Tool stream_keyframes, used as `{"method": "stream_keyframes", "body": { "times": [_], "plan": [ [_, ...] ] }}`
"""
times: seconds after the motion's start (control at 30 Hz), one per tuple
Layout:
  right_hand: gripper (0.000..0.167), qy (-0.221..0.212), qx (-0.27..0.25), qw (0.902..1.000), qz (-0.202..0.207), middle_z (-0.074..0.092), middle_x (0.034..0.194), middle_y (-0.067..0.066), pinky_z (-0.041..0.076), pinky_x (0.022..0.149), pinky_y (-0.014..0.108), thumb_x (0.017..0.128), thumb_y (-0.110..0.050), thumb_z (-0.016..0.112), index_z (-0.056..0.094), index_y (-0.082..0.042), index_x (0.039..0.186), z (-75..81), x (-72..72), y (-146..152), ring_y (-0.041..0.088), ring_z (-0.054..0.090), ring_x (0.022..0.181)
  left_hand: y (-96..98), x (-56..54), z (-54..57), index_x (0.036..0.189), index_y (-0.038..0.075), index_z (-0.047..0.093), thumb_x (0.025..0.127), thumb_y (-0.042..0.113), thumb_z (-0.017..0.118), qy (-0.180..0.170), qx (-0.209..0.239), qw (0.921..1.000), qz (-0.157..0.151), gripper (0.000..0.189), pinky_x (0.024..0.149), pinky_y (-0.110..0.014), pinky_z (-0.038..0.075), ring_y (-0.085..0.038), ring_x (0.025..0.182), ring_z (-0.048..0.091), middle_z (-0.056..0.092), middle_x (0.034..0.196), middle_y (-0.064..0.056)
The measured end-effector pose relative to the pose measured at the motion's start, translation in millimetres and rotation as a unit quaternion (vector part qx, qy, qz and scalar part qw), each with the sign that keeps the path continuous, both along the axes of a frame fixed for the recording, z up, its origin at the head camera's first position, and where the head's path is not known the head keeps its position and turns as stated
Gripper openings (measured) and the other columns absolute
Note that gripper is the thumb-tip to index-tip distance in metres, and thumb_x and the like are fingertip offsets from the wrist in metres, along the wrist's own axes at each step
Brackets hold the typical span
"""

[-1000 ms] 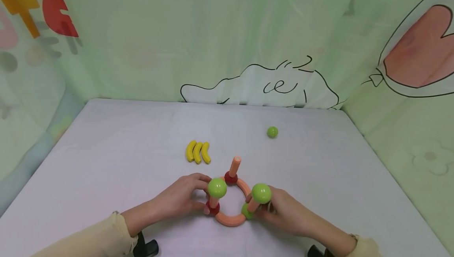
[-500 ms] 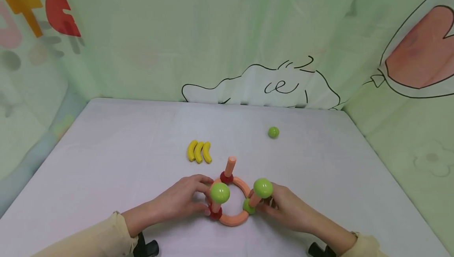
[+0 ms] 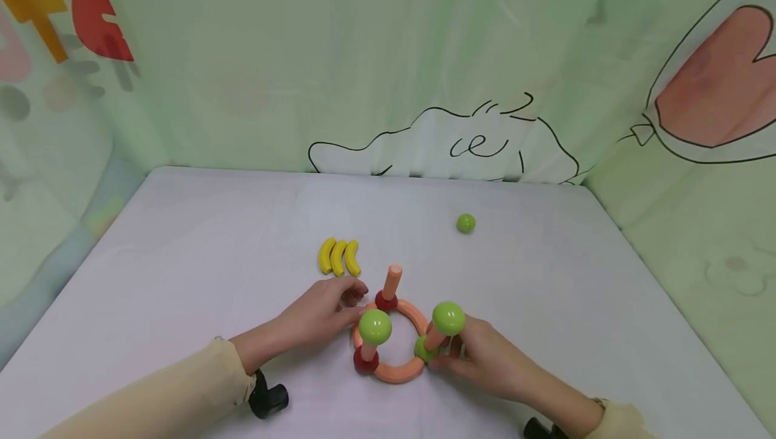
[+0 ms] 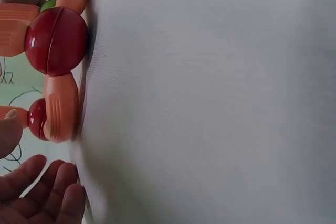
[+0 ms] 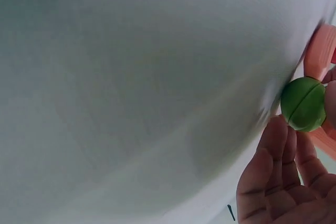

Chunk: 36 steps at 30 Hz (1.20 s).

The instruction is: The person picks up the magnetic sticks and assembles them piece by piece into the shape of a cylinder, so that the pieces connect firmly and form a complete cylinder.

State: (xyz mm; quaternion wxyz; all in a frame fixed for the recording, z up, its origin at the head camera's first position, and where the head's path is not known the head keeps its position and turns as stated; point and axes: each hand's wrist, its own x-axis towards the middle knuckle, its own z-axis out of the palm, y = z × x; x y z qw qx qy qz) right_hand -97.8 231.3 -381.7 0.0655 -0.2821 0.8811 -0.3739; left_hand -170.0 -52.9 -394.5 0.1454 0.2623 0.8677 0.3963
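Note:
A ring (image 3: 398, 373) of curved orange pieces joined by balls lies on the table. Its joints are a red ball (image 3: 366, 359) at near left, another red ball (image 3: 386, 301) at the back and a green ball (image 5: 303, 104) at right. Orange sticks rise from all three; the near-left and right ones carry green top balls (image 3: 376, 326) (image 3: 448, 318). My right hand (image 3: 485, 361) pinches the right joint, fingers and thumb about the green ball. Beside the ring's left rear, my left hand (image 3: 324, 311) has loosely bent fingers holding nothing; its thumb is near the ring.
Three yellow toy bananas (image 3: 339, 257) lie side by side behind the left hand. A loose green ball (image 3: 465, 223) sits farther back to the right. The white table (image 3: 212, 237) meets a printed green curtain (image 3: 242, 89) at its back edge.
My left hand has left the near-left red joint and moved back along the ring. The ring has turned and shifted slightly. My right hand stays at the green joint.

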Motion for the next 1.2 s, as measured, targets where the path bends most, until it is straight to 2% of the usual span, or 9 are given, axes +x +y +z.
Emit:
{"method": "stream_keyframes", "body": {
  "times": [0.17, 0.4, 0.6, 0.9, 1.2],
  "plan": [
    [0.017, -0.006, 0.016, 0.9997, -0.018, 0.07, 0.097, -0.006, 0.054, 0.068, 0.022, 0.087, -0.011, 0.08, 0.067, -0.02, 0.094, 0.6, -1.2, -3.0, -0.003, 0.055, 0.081, 9.5, -1.1, 0.2, 0.114, 0.001, 0.071, 0.093, 0.014, 0.072, 0.001, -0.02, 0.9995, 0.025, 0.024, 0.085, -0.034, 0.058, -0.017, 0.093, 0.066, 0.073, 0.108, -0.008],
    [0.016, -0.005, 0.025, 0.9995, -0.018, 0.07, 0.096, -0.007, 0.055, 0.068, 0.021, 0.087, -0.009, 0.08, 0.069, -0.02, 0.092, 0.8, -3.0, -4.3, -0.003, 0.056, 0.082, 11.5, -0.1, -0.2, 0.105, 0.003, 0.074, 0.09, 0.011, 0.076, 0.016, -0.033, 0.9991, 0.022, 0.017, 0.082, -0.029, 0.053, -0.014, 0.09, 0.059, 0.07, 0.097, -0.004],
    [0.015, -0.01, 0.034, 0.9991, -0.022, 0.07, 0.096, -0.008, 0.055, 0.069, 0.021, 0.087, -0.01, 0.08, 0.071, -0.02, 0.092, 1.9, -3.9, -5.3, -0.003, 0.056, 0.082, 11.2, 0.4, 1.4, 0.105, 0.002, 0.075, 0.088, 0.01, 0.077, 0.016, -0.04, 0.9989, 0.02, 0.018, 0.084, -0.03, 0.054, -0.014, 0.091, 0.059, 0.069, 0.097, -0.004],
    [0.015, 0.005, 0.029, 0.9995, -0.011, 0.071, 0.096, -0.007, 0.055, 0.069, 0.022, 0.087, -0.008, 0.08, 0.072, -0.02, 0.091, 0.6, -5.1, -4.1, -0.001, 0.058, 0.083, 9.4, 0.8, 1.9, 0.104, 0.003, 0.075, 0.087, 0.011, 0.078, 0.011, -0.041, 0.9989, 0.023, 0.019, 0.086, -0.032, 0.054, -0.015, 0.092, 0.06, 0.07, 0.098, -0.004],
    [0.014, 0.001, 0.025, 0.9997, -0.009, 0.071, 0.096, -0.007, 0.055, 0.069, 0.022, 0.088, -0.008, 0.079, 0.073, -0.02, 0.092, 0.6, -6.5, -3.3, -0.002, 0.057, 0.083, 8.8, 0.9, 1.9, 0.102, 0.003, 0.075, 0.087, 0.012, 0.078, 0.014, -0.042, 0.9988, 0.022, 0.018, 0.083, -0.029, 0.053, -0.014, 0.091, 0.058, 0.069, 0.095, -0.003]
  ]
}}
